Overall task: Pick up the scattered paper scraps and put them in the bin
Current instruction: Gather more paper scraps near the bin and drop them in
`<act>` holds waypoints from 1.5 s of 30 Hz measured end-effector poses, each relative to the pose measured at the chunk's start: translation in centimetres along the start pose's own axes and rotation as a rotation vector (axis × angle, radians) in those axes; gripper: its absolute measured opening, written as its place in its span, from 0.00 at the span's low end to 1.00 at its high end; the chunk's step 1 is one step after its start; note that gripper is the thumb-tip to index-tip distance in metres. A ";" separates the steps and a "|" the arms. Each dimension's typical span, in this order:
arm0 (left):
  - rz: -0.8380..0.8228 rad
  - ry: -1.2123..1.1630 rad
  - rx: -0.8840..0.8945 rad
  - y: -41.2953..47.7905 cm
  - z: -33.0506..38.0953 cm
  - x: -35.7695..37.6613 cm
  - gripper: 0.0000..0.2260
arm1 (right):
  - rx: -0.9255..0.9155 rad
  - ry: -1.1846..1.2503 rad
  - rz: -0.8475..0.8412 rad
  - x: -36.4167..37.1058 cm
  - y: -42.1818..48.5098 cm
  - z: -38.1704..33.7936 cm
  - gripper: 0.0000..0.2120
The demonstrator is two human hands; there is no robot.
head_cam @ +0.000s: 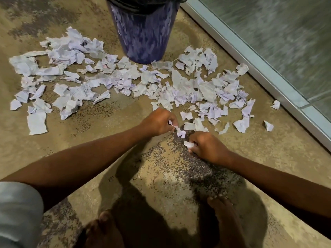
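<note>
Bare feet point(222, 212) nearest; L hand point(157, 121), R hand point(208, 147) each pinching scraps point(180, 133); bin point(143, 33) beyond.

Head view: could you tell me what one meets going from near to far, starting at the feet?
Bare feet → right hand gripping a scrap → left hand pinching a strip → scattered paper scraps → bin.

The round plastic bin point(143, 33) is dark blue-violet with pale mottled streaks; the bin liner point(143, 4) at its rim is black. The torn paper scraps point(114, 77) are white with a lilac tint, several showing faint ruled lines. The concrete floor point(107, 126) is tan with dark speckled patches. The metal frame point(250, 61) is pale silver-grey. The fabric sleeve point(18, 212) is light grey-blue.
</note>
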State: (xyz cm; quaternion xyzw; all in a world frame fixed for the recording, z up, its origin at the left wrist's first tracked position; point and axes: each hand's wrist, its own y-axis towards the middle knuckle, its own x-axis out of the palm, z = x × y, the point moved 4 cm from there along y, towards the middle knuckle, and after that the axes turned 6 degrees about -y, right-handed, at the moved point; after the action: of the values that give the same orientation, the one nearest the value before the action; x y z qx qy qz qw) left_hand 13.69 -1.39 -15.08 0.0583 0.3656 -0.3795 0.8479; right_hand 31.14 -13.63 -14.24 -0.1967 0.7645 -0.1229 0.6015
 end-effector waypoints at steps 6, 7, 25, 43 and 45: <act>-0.028 -0.045 0.045 1.2 1.7 0.8 0.10 | 0.077 0.104 0.061 -1.5 0.3 2.1 0.12; -0.047 -0.015 0.055 1.3 1.9 1.2 0.11 | 0.118 0.133 0.063 -1.8 0.4 2.6 0.12; 0.046 0.053 0.049 -0.6 2.6 3.7 0.10 | 0.326 0.267 0.008 -2.8 2.8 4.0 0.48; -0.078 -0.031 -0.117 2.5 0.5 0.9 0.08 | 0.197 0.341 0.017 -3.3 4.1 1.3 0.07; -0.068 -0.059 -0.142 2.2 0.1 -0.6 0.07 | 0.168 0.252 -0.023 -2.9 3.9 1.6 0.08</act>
State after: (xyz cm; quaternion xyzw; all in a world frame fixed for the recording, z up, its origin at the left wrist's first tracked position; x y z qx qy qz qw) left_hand 14.98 0.45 -14.98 -0.0258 0.3681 -0.3828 0.8469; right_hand 32.71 -8.81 -13.78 -0.1373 0.8185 -0.2170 0.5139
